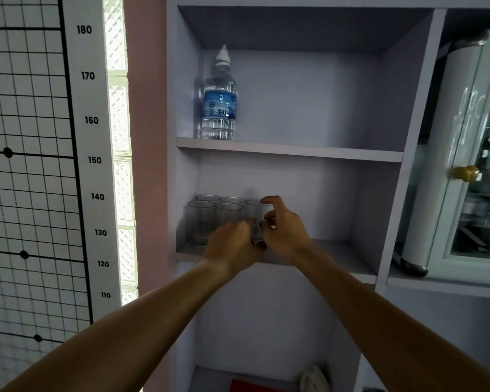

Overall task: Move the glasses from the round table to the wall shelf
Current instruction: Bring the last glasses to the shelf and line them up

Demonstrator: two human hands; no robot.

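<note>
Setting clear drinking glasses (210, 219) on the pale lilac wall shelf (337, 251)

Both the left hand (232, 244) and right hand (283, 230) cupped one glass at the cluster's right, fingers loosely curled; best lowered flat, then released without nudging neighbours.

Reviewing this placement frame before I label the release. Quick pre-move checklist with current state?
1. Glass in the right spot: ok. The glass between the hands sits low over the middle shelf board, beside the group of clear glasses.
2. Base fully down on the board: cannot tell, the hands hide it.
3. Grip: cannot tell. The left hand and right hand flank the glass; finger contact is blurred.
4. Room to the right for withdrawal: ok, that part of the board is bare.
5. Neighbouring glasses upright: ok for those visible.
6. Water bottle out of the way: ok, it stands one shelf up.
</note>
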